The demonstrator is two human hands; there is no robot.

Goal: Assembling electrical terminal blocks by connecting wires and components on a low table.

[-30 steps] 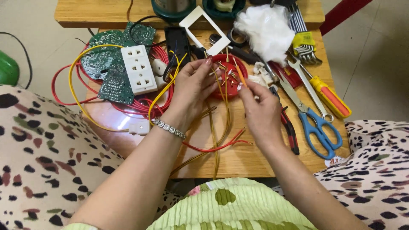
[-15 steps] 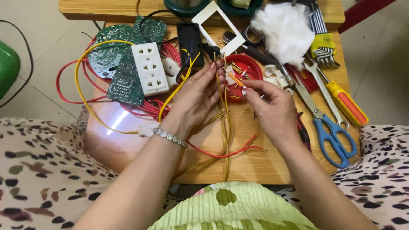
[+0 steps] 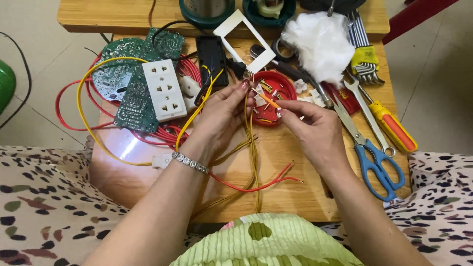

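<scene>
left hand [image 3: 221, 116]: held above the wooden table [image 3: 276, 192], fingertips pinched together on the tops of the yellow wires [image 3: 252, 148], which hung down from the pinch across the table toward the near edge.
right hand [image 3: 315, 130]: raised just right of the left hand, thumb and forefinger closed on a short orange wire piece [image 3: 268, 100], whose far tip was brought up to the left fingertips.
red wire [image 3: 256, 187]: lain on the table below the hands, curved toward the right, ends bare.
red dish [image 3: 283, 83]: set just behind the hands, small screws and bits seen inside.
white socket strip [image 3: 163, 90]: laid to the left on green circuit boards [image 3: 130, 103], among red and yellow cable loops.
blue scissors [image 3: 374, 157]: laid flat to the right of the right hand.
yellow and orange screwdriver [image 3: 391, 125]: placed further right, beside a spanner.
white wadding [image 3: 318, 44]: seen at the back of the table.
</scene>
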